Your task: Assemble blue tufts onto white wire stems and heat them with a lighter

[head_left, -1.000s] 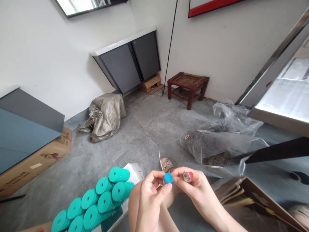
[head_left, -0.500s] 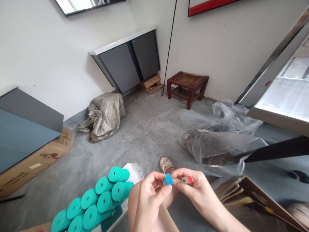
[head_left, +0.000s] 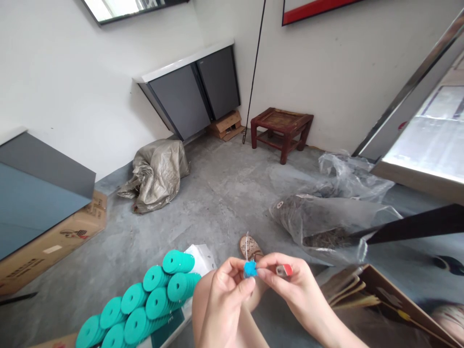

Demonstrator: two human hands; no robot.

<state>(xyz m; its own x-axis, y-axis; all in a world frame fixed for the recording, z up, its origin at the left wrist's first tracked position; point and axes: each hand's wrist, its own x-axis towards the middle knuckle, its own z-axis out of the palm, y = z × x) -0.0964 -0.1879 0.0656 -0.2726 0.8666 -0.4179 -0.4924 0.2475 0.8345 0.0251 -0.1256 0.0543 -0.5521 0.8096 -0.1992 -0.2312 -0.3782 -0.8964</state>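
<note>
Home back room doubling as piecework spot. Bare concrete floor (head_left: 224, 193) showing, grey cabinets (head_left: 195, 92) standing against white walls, low wooden stool (head_left: 282, 126) sitting in the corner. Sack (head_left: 157, 174), plastic bags (head_left: 333, 217), cardboard boxes (head_left: 50, 241) and stacked teal discs (head_left: 145, 302) lying about.

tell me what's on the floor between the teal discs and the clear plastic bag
In the head view, the person's two hands pinching a small blue piece, and a sandal just beyond them, lie between the teal discs and plastic bag.
</note>
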